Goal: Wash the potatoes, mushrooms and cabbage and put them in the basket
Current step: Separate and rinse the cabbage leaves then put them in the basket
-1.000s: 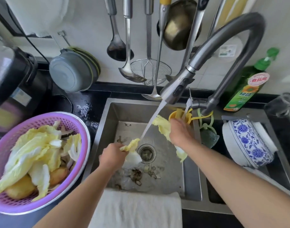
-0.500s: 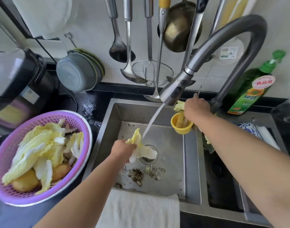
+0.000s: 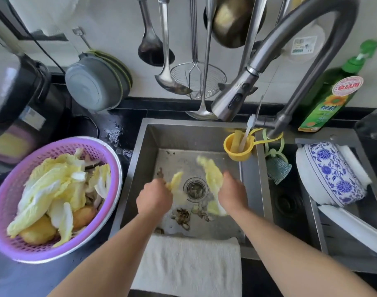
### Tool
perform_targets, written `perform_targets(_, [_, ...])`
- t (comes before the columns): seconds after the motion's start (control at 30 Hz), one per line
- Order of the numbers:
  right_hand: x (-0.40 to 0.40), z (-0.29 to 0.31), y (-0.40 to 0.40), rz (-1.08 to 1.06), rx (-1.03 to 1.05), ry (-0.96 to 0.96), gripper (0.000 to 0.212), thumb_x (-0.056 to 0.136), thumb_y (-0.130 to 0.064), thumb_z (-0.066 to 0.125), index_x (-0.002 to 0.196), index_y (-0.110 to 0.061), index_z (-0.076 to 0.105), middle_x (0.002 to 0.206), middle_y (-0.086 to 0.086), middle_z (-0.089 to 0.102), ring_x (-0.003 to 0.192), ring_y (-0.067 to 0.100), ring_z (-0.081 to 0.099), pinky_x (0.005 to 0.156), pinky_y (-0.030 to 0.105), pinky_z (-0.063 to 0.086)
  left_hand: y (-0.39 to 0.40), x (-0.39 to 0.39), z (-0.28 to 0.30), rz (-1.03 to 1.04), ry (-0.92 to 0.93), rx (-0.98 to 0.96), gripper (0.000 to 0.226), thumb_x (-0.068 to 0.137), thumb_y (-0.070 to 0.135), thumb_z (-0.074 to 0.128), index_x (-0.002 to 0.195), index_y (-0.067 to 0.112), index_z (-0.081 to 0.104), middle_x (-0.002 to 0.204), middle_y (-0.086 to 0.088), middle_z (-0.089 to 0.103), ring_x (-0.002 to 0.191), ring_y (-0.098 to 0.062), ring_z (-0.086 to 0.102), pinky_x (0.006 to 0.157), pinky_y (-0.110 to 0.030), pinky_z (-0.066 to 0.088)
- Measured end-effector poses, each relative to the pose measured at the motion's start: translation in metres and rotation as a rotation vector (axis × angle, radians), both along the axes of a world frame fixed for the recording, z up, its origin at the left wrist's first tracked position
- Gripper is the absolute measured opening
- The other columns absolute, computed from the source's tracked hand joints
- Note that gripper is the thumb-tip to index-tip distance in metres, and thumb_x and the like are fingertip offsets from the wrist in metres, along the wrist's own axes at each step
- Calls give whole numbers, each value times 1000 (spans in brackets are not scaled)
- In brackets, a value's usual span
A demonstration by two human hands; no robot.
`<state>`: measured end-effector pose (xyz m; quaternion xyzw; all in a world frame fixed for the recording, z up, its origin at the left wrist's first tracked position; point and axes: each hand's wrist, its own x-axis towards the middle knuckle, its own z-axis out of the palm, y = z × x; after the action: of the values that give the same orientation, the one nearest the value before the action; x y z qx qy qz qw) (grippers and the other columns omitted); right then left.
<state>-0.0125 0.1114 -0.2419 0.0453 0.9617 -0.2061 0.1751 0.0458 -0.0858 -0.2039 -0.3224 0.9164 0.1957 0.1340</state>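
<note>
Head view: water now off; left hand (image 3: 154, 199) and right hand (image 3: 232, 194) each grip cabbage leaf (image 3: 213, 175), shaking before basket (image 3: 110, 159) left of hands.

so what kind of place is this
Most likely a home kitchen: a stainless steel sink under a curved grey pull-out tap, metal ladles and a wire skimmer hanging on the wall, and a green dish-soap bottle.
</note>
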Motion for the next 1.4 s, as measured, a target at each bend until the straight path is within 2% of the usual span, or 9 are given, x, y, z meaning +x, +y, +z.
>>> perform_targets(0.37, [-11, 54, -28, -30, -163, -53, 16, 92, -6, 60, 105, -15, 56, 109, 10, 67, 99, 34, 64, 75, 35, 46, -18, 32, 54, 254, 259, 372, 11, 91, 17, 57, 88, 11, 66, 78, -5, 69, 76, -25, 66, 65, -38, 53])
perform_targets(0.5, [-7, 109, -78, 24, -354, -109, 29, 89, -5, 65, 110, -20, 51, 100, 2, 61, 97, 31, 63, 76, 35, 48, -60, 53, 104, 416, 404, 391, 15, 83, 24, 60, 86, 13, 69, 75, -2, 69, 79, -27, 66, 71, -36, 53])
perform_targets(0.63, [-1, 160, -157, 28, -702, -204, 33, 84, 2, 66, 111, -17, 60, 101, 4, 69, 90, 23, 67, 84, 41, 59, -123, 72, 157, 590, 569, 332, 13, 86, 14, 61, 80, 8, 71, 64, -1, 62, 61, -23, 56, 56, -31, 40])
perform_targets(0.77, [11, 183, -244, 31, -973, -337, 32, 83, 7, 70, 106, -16, 66, 98, 5, 72, 81, 16, 68, 73, 30, 57, -205, 96, 181, 781, 650, 364, 28, 70, 26, 64, 81, 1, 72, 68, -9, 60, 62, -23, 53, 59, -37, 48])
perform_targets(0.87, [21, 163, -284, 173, -725, -349, 40, 82, -19, 77, 120, -13, 65, 117, 9, 69, 102, 25, 67, 87, 34, 56, -246, 111, 158, 704, 262, 195, 41, 83, 30, 65, 113, 4, 71, 107, -18, 70, 103, -34, 63, 91, -43, 52])
perform_targets(0.93, [34, 145, -288, 319, -389, -128, 55, 83, -32, 71, 134, -17, 55, 134, 11, 53, 124, 32, 53, 101, 37, 47, -254, 125, 137, 529, 53, -29, 59, 97, 29, 58, 151, 12, 45, 150, -20, 47, 140, -39, 40, 114, -49, 38])
perform_targets(1.0, [51, 126, -283, 495, -282, 34, 57, 92, -29, 60, 146, -21, 44, 148, 10, 39, 137, 35, 38, 110, 42, 39, -254, 133, 118, 382, 99, -71, 65, 102, 35, 52, 163, 27, 29, 168, -13, 23, 154, -37, 20, 124, -52, 24])
perform_targets(1.17, [67, 90, -281, 894, 9, 88, 52, 103, -33, 42, 154, -25, 38, 164, 4, 29, 154, 33, 7, 126, 48, 11, -240, 129, 90, 54, -30, 108, 54, 112, 42, 32, 164, 32, 26, 174, -6, 17, 157, -30, 22, 125, -45, 21])
perform_targets(1.4, [59, 103, -276, 1084, 139, -44, 63, 99, -50, 40, 157, -23, 34, 157, 5, 41, 151, 29, 25, 126, 55, -1, -248, 109, 85, 68, 3, 186, 51, 110, 43, 37, 156, 23, 43, 161, -7, 43, 143, -32, 45, 115, -44, 40])
